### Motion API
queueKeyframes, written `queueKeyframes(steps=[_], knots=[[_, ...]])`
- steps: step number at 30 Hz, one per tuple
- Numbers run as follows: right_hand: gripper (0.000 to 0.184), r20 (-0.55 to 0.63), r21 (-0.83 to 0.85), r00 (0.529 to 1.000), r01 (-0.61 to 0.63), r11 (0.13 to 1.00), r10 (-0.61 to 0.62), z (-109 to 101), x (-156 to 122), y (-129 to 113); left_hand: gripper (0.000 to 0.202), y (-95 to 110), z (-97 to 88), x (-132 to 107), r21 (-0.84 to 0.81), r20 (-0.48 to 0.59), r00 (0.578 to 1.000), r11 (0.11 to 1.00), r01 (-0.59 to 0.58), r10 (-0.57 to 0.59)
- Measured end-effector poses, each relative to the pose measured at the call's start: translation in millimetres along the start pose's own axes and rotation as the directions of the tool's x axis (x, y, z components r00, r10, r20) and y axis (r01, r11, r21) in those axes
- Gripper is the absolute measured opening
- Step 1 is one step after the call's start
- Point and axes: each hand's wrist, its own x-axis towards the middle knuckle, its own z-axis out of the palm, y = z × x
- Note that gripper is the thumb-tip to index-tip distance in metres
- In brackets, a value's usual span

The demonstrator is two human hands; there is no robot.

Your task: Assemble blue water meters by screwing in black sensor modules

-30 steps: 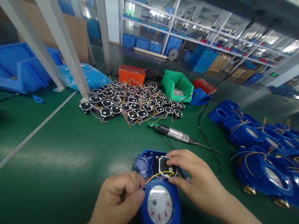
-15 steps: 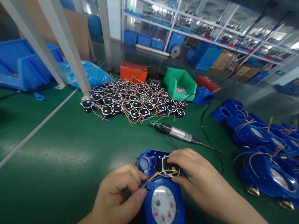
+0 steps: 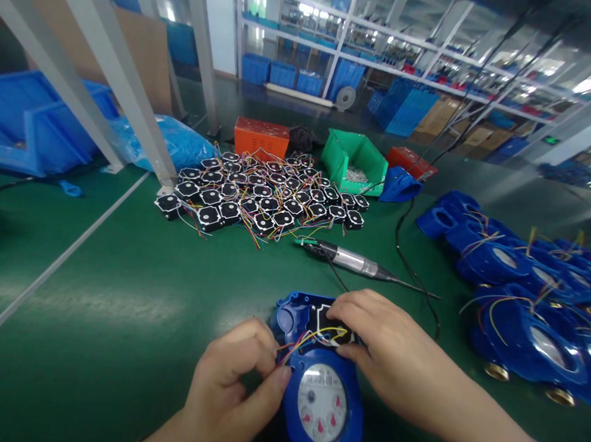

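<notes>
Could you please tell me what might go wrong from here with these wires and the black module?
The coloured wires, pinched in the left hand, run across to the black module; a hard pull could strain them.

Where they cross the edge of the blue housing, they might get trapped.

The black cord reaches toward the right hand, so it could snag.

Left hand point(image 3: 219, 384): thumb and forefinger pinched, other fingers curled | Right hand point(image 3: 384, 340): palm down, thumb apart from fingers | Right forearm point(image 3: 473, 418): bare, slanted
</notes>
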Motion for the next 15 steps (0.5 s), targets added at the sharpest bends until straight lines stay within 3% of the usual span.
queueKeyframes(steps=[5,10,13,15], knots=[[0.022,0.021,-0.016,1.000,0.014,1.000,-0.013,4,3,4,0.024,-1,-1.4,0,0.021,0.029,0.999,0.999,0.042,-0.043],[0.008,0.007,-0.138,0.996,0.092,0.986,-0.092,15,3,3,0.021,2,-8.4,4,0.102,0.080,0.995,0.993,0.057,-0.066],[0.016,-0.044,-0.133,0.988,0.142,0.981,-0.149,11,-3,6,0.013,6,-21.5,17,0.241,0.010,0.999,0.970,0.037,-0.040],[0.019,-0.158,-0.067,0.976,0.141,0.988,-0.150,3,-10,13,0.008,8,-30.8,34,0.321,-0.066,0.998,0.947,0.025,-0.004]])
